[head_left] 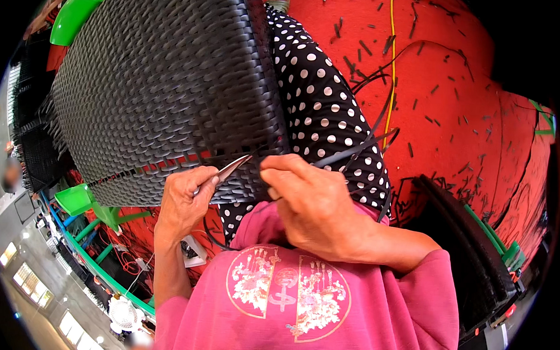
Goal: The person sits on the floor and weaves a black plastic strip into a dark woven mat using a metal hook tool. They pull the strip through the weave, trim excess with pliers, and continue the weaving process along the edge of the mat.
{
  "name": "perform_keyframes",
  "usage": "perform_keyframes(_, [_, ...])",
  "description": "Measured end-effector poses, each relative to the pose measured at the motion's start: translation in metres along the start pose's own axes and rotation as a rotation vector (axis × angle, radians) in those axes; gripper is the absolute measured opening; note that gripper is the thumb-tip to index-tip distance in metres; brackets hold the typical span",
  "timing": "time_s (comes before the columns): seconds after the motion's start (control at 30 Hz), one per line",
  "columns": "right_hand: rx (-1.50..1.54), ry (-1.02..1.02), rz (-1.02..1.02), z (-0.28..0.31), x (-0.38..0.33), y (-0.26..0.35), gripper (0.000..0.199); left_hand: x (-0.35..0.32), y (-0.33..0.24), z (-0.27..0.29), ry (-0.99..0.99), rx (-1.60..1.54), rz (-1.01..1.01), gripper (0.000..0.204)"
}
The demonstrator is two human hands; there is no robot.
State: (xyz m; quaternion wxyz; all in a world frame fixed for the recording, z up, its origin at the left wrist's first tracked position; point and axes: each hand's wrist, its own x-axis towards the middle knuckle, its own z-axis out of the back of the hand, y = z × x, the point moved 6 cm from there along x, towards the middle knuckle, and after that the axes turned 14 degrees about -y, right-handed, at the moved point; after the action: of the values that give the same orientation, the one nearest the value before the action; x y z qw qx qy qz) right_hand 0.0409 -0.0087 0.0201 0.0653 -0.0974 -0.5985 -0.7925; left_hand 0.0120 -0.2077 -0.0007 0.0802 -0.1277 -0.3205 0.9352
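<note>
Pinching a pointed tool [234, 167], left hand [189, 187] overlaps panel edge [134, 199]; right hand [310, 201], hold unclear

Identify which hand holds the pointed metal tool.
The left hand: the pointed metal tool juts from its grip, while the right hand shows no such tool.

The woven panel [154, 78] is black, the trousers [322, 108] white-dotted black.
</note>
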Motion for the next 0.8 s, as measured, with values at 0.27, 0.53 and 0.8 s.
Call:
perform_keyframes(0.27, [-0.484, 0.262, 0.273, -0.07, -0.01, 0.003, 0.04, -0.012, -0.003, -0.003, 0.222, 0.003, -0.107, 0.025])
perform_keyframes(0.53, [-0.591, 0.292, 0.375, -0.078, -0.01, 0.0, 0.045, -0.015, 0.001, -0.002, 0.15, 0.027, -0.041, 0.024])
perform_keyframes(0.8, [-0.38, 0.229, 0.26, -0.076, 0.001, 0.003, 0.036, -0.031, 0.041, 0.032, -0.15, -0.073, 0.256, 0.01])
